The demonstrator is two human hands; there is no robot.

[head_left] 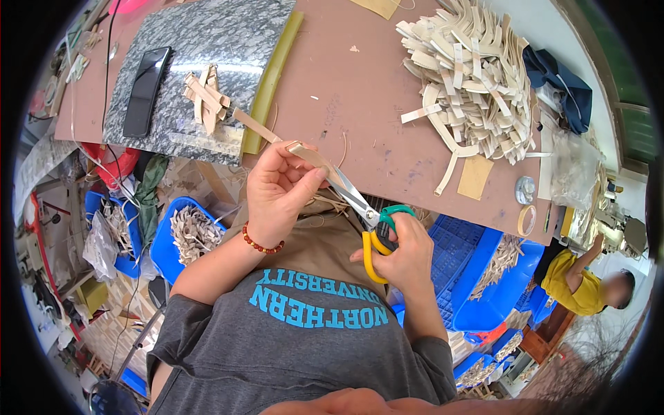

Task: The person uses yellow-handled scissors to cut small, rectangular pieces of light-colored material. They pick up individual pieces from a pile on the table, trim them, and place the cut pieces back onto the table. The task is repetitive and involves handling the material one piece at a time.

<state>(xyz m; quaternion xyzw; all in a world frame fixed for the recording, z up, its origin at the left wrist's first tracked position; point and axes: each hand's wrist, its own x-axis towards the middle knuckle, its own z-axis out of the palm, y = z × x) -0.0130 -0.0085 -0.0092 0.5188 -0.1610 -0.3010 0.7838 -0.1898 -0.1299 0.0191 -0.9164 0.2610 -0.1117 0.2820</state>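
My left hand (282,187), a beaded bracelet at its wrist, pinches a beige strap-like strip (309,153) between thumb and fingers. A length of strip (256,126) runs from behind this hand toward the table. In my right hand (408,256) is a pair of scissors (358,202) with one green and one yellow handle. Their blades point up and left to the strip's edge beside my left thumb; whether they are parted there I cannot make out. A small bundle of beige strips (207,97) lies on the grey marbled board ahead of my left hand.
A large heap of beige strips (470,83) covers the table's (346,83) far right. A black phone (147,92) rests on the marbled board (207,34). Tape rolls (527,220) lie near the right edge. Blue bins (183,235) hold strips below. Someone in yellow (577,282) is at right.
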